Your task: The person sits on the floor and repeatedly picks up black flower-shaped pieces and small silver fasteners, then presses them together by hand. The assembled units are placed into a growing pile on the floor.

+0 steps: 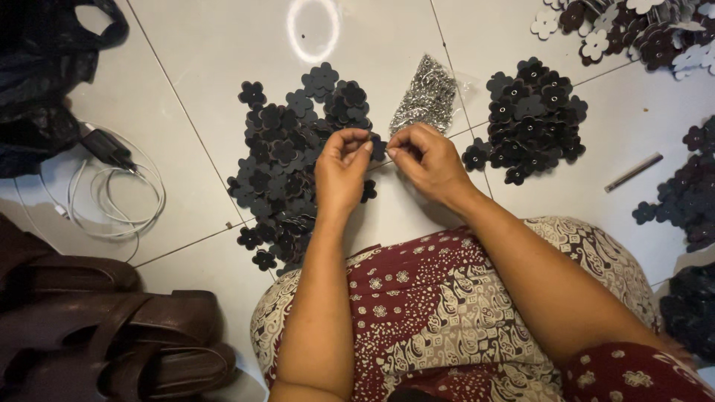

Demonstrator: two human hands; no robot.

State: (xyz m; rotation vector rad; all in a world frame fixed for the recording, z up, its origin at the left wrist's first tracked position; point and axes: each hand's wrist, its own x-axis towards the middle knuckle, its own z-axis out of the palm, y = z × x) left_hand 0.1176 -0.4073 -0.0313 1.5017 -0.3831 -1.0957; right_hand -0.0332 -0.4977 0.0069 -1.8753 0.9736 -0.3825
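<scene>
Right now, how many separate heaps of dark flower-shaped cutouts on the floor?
4: one heap beside the left hand, one right of the right hand, one top right, one at the right edge; more possibly out of frame.

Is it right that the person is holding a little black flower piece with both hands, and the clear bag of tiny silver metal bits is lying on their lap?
Not quite. Both hands, left hand and right hand, do pinch a black flower piece, but the clear bag of silver metal bits lies on the white tiled floor between two piles of flowers, not on the lap. The head view shows it.
</scene>
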